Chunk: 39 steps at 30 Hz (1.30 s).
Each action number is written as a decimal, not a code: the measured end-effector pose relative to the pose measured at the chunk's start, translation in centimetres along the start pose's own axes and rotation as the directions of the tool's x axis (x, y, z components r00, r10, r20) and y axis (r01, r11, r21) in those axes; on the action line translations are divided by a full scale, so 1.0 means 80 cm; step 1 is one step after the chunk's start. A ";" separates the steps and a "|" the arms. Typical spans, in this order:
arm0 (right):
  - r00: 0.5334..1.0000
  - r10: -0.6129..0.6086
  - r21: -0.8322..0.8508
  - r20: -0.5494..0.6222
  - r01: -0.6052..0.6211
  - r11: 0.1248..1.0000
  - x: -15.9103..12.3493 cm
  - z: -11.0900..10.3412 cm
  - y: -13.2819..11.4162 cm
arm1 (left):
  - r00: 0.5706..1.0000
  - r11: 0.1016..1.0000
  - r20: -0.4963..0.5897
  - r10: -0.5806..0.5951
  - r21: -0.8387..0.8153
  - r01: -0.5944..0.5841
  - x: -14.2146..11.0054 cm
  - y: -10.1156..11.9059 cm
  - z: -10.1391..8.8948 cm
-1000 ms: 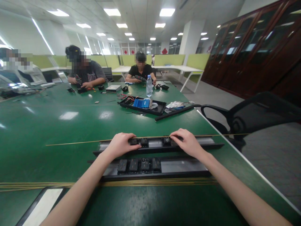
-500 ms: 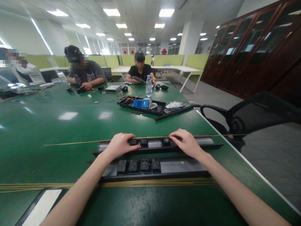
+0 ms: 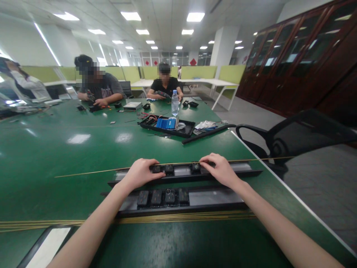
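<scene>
A long, thin brass-coloured rod (image 3: 178,163) lies along the far side of a black-edged channel (image 3: 182,171). Small black blocks sit inside that channel, one (image 3: 169,170) beside my left hand and another (image 3: 195,168) beside my right. My left hand (image 3: 142,172) has its thumb and forefinger closed around a black block (image 3: 156,169), the forefinger against the rod. With its fingertips, my right hand (image 3: 219,168) pinches the rod above the channel. Nearer me, a second channel (image 3: 214,196) holds several black blocks (image 3: 170,197) in a row at its left.
Several more brass rods (image 3: 184,217) lie in front of the near channel. Farther off are a black tray (image 3: 189,130) with a blue finned part (image 3: 166,123), white gloves (image 3: 206,126), a black strip (image 3: 208,134) and a water bottle (image 3: 174,104). Two co-workers sit opposite; a chair (image 3: 290,137) stands right.
The rod's left end has dipped slightly toward me. Both hands keep nearly the same places on it and the block; the whole view has shifted a little.
</scene>
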State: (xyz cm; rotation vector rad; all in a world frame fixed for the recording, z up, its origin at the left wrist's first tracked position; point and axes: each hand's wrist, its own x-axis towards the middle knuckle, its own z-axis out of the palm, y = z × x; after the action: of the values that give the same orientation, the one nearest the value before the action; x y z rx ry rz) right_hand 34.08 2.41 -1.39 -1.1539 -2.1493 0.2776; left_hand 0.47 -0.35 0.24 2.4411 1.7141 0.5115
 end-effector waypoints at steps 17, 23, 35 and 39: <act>0.994 0.081 0.084 0.074 -0.087 0.993 0.004 -0.018 0.004 | 1.000 1.000 0.004 0.011 -0.020 -0.011 -0.001 -0.001 -0.001; 0.993 0.077 0.053 0.085 -0.081 0.995 0.007 -0.025 0.003 | 1.000 1.000 0.007 0.012 -0.022 -0.012 -0.001 0.002 -0.004; 0.977 0.106 0.062 0.184 -0.119 0.991 0.010 -0.049 0.020 | 1.000 1.000 0.002 0.010 -0.019 -0.010 0.000 0.000 -0.001; 0.975 0.114 0.058 0.193 -0.127 0.990 0.010 -0.058 0.021 | 1.000 1.000 0.008 0.002 -0.013 -0.002 0.001 0.000 -0.001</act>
State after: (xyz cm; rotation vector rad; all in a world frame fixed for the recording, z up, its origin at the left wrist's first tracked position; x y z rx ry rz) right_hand 37.85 3.49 1.69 -1.2633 -2.2156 0.5327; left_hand 0.46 -0.31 0.36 2.4330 1.7001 0.5111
